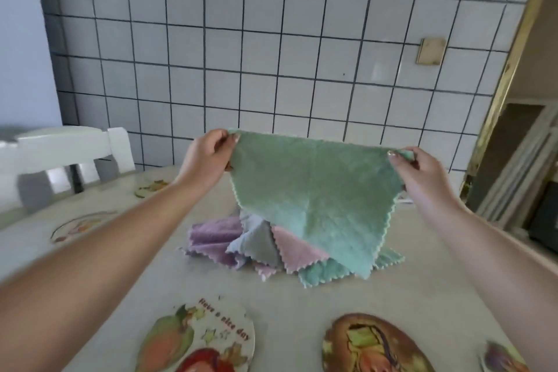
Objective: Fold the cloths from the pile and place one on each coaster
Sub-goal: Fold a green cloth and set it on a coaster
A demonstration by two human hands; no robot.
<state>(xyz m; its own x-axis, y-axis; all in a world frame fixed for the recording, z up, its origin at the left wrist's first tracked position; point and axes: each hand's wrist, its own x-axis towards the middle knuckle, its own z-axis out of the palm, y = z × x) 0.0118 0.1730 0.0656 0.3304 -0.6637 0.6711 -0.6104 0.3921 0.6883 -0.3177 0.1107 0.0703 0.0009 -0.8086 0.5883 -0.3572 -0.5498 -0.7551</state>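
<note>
Landmark: the pile of cloths on the counter.

- Far-left coaster, left of pile: bare.
- Printed coaster, nearer than pile: bare.
- Left hand, above pile: fingers pinching one top corner of the green cloth.
- Green cloth: hanging open above pile, unfolded.
- Brown coaster: bare.
- Right hand: fingers pinching the other corner.

Judgement: no cloth placed; folding barely begun.
</note>
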